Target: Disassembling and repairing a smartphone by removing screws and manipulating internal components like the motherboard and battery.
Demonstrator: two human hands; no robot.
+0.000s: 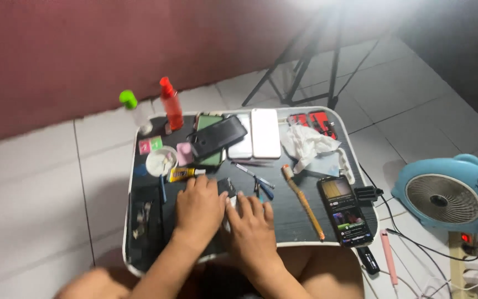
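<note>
Near edge of the lap tray [305, 235]: left hand [199, 209] palm down, fingers loosely spread and flat, tips touching a small dark phone part [227, 187] at its 1 o'clock. Right hand [252, 226] just beside it, also palm down with fingers curved onto the tray, pressing over something pale that stays mostly hidden; whether anything is gripped, cannot tell. At 3 o'clock from the right hand, a long wooden-handled brush [304, 202] lying slantwise, then a lit smartphone [344, 210] near the tray's right rim. At 12 o'clock, just past the fingertips, blue-handled tweezers [260, 185] and a yellow glue tube [182, 174]. Farther out at 11 o'clock, a round white dish [161, 161] and a pink block [184, 153]. Beyond, a row of phones with a black phone case [217, 137] tilted across them, a crumpled white cloth [309, 145] at 1 o'clock. Far rim: red spray bottle [171, 103] and green-capped bottle [133, 108]. Off the tray at 3 o'clock, a blue fan [448, 194] on the tiled floor.
</note>
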